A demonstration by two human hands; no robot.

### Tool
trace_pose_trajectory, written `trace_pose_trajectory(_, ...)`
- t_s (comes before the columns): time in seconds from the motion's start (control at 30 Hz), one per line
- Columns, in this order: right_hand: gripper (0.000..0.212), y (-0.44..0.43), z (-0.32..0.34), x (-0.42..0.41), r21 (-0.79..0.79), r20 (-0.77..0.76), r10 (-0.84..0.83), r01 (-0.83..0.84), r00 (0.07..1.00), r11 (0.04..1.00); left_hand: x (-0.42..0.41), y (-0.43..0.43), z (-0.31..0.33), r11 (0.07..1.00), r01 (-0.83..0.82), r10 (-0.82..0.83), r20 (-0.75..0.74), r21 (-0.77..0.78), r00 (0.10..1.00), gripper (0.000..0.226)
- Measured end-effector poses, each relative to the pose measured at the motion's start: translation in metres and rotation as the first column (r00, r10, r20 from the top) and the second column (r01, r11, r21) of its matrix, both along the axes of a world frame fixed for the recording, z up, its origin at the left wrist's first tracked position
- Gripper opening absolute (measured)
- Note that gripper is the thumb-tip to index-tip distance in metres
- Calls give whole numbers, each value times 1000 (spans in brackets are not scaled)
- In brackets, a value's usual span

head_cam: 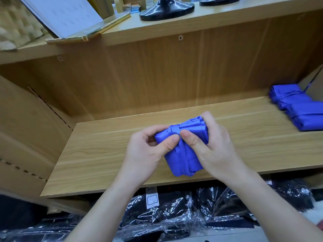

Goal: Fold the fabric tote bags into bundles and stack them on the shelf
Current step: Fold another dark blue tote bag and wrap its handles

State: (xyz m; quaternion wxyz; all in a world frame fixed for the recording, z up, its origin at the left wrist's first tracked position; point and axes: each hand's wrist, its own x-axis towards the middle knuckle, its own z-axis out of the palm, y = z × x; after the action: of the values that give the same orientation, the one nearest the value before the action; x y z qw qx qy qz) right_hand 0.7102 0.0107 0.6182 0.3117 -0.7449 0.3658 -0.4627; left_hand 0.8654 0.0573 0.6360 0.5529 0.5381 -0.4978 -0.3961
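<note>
Gripping blue tote bundle (181,158) with left hand (145,154) and right hand (216,151), fingers curled round its sides, thumbs beside knot (174,131). Positioned near shelf (96,154) front edge; stacked bundles (297,109) well apart, far right.

Folded tote bundle (181,151): solid blue-violet, unpatterned. Stacked bundles (297,105): same blue. Shelf board (104,154): light tan wood grain. Stand bases (167,9) above: glossy black. Wrapped packs (166,212) below: black, clear film.
</note>
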Motion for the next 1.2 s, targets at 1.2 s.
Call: trace_pose_trajectory(1.2, 58, 18, -17, -28, 277, -37, -228, 230, 973, 933, -20, -13, -26, 951, 289, -299, 79, 112, 951, 34)
